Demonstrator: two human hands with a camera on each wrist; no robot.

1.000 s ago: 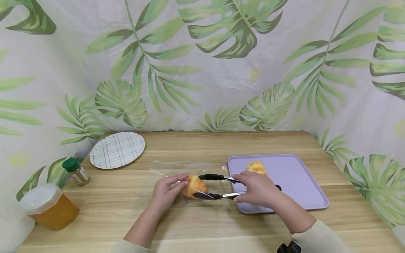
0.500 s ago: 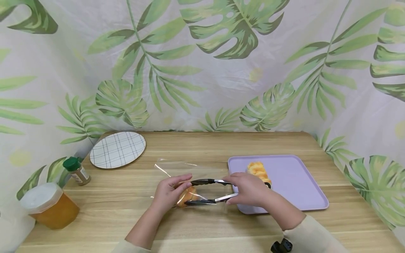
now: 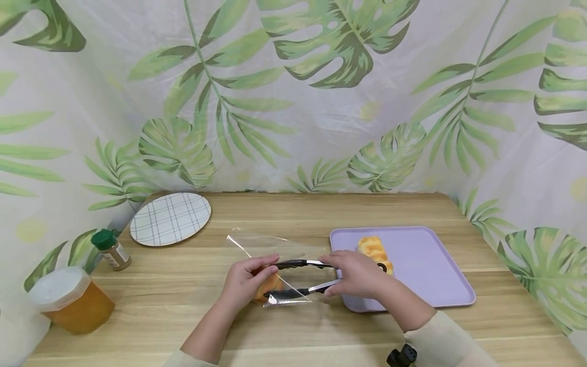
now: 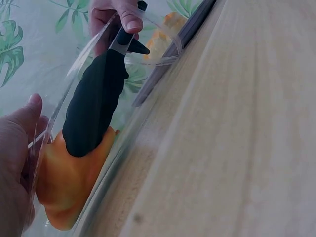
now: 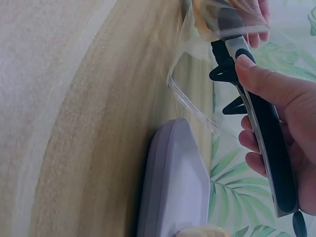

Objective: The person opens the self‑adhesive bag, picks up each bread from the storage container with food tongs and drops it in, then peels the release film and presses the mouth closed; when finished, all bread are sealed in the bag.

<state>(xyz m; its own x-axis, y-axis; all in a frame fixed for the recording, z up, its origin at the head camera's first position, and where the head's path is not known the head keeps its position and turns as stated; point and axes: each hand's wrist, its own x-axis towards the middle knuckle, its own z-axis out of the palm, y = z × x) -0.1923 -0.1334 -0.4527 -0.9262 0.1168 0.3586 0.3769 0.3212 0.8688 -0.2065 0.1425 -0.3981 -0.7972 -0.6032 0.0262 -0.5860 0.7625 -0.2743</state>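
Note:
My right hand (image 3: 359, 275) grips black-and-silver tongs (image 5: 266, 143) around their arms. The tongs' black tips sit inside a clear plastic bag (image 3: 263, 242), on either side of a golden-brown bread roll (image 4: 74, 180). The roll is in the bag, low over the table, partly hidden by my left hand in the head view. My left hand (image 3: 247, 280) pinches the bag's film beside the roll, thumb and forefinger close to the far tong tip. The bag's open mouth faces right, with the tongs reaching through it.
A lilac tray (image 3: 431, 270) on the right bears another bread (image 3: 373, 250), just beyond my right hand. To the left are a checked plate (image 3: 170, 219), a green-capped spice jar (image 3: 111, 250) and an orange-filled tub (image 3: 75, 303). A leaf-print cloth hangs behind the table.
The tongs and roll have moved left and slightly nearer, deeper into the bag. My right hand has shifted left, uncovering more of the bread on the tray. The bag's film has lifted.

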